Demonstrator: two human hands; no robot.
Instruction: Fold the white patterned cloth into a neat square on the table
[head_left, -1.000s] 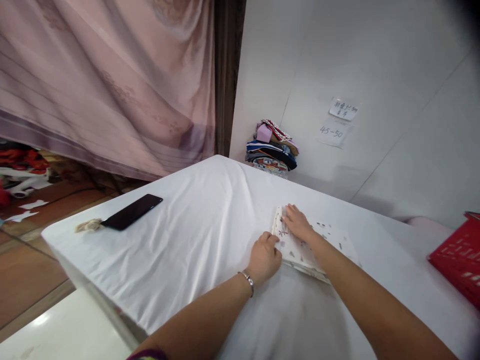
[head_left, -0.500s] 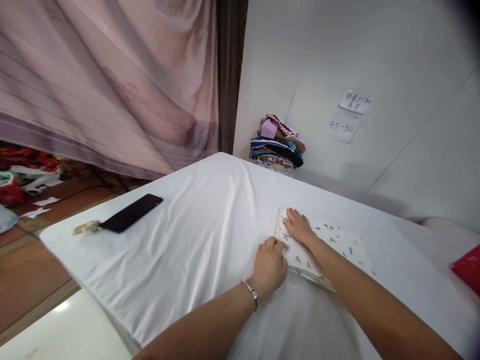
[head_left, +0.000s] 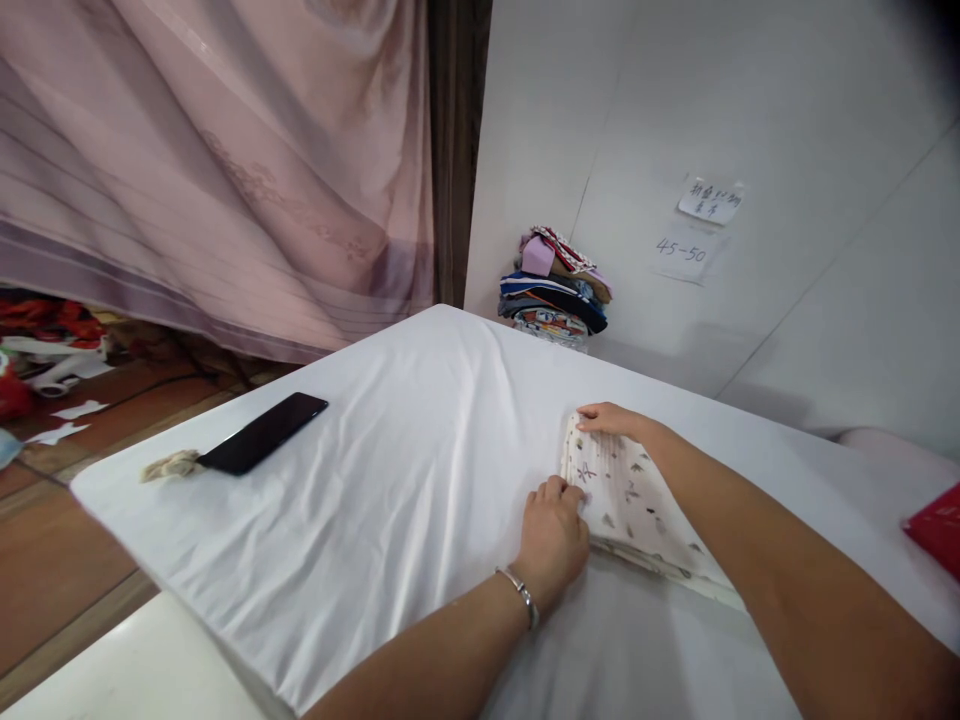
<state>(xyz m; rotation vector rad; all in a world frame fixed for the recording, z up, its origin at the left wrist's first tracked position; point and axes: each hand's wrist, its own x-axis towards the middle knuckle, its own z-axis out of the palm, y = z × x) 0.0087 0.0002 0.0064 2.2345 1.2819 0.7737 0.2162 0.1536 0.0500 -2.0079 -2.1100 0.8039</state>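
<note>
A white folded cloth (head_left: 622, 500) printed with small brown and grey motifs lies in layers on the white-covered table (head_left: 405, 480). At its near left corner, my left hand (head_left: 555, 528) has its fingers curled on the edge; the fingertips are partly hidden. My right hand (head_left: 613, 420) grips the far left corner, closed on the cloth's edge. The right forearm covers much of the cloth's right side. A silver bracelet (head_left: 519, 594) is round my left wrist.
A black phone (head_left: 264, 432) with a beige tassel lies on the left of the table. Folded clothes (head_left: 555, 285) are piled by the back wall, under paper notes (head_left: 681, 250). A pink curtain (head_left: 225, 170) hangs behind; a red object (head_left: 937, 530) sits at right.
My right hand has gone from lying flat on the cloth to gripping its far left corner. My left hand and the cloth sit slightly further right in view.
</note>
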